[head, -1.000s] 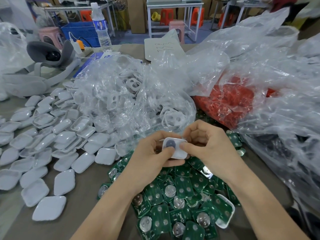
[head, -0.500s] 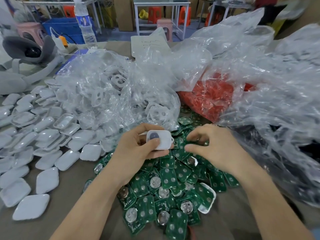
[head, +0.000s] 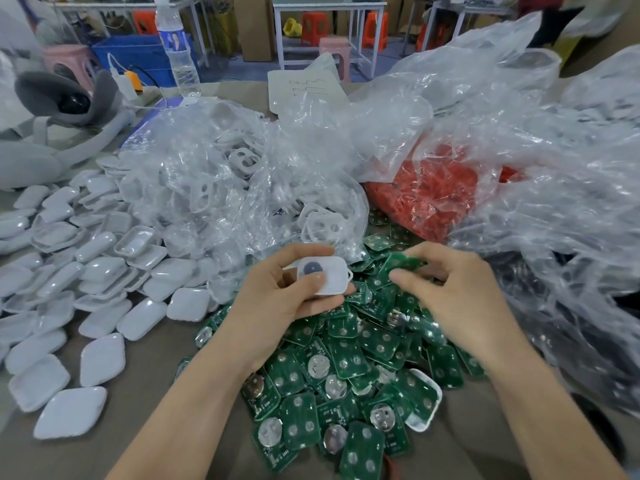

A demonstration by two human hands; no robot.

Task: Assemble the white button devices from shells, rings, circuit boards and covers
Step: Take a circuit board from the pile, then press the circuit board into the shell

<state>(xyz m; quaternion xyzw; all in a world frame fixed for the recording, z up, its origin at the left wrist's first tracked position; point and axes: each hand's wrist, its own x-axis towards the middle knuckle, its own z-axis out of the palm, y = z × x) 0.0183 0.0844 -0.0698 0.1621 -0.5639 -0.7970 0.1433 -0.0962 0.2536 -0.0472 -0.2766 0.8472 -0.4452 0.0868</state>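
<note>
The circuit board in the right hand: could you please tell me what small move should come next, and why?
Probably carry the circuit board, pinched in the right hand, across to the white shell and lay it in. The left hand holds that shell close by, facing up, with a dark round part showing and no green board in it yet.

handwriting on paper sheet [head: 304,88] illegible, bottle label [head: 172,39] text unreadable

Right hand [head: 453,296] let go of the shell [head: 323,276], dipped into the board pile [head: 346,370] and came up pinching a green circuit board [head: 401,264].
</note>
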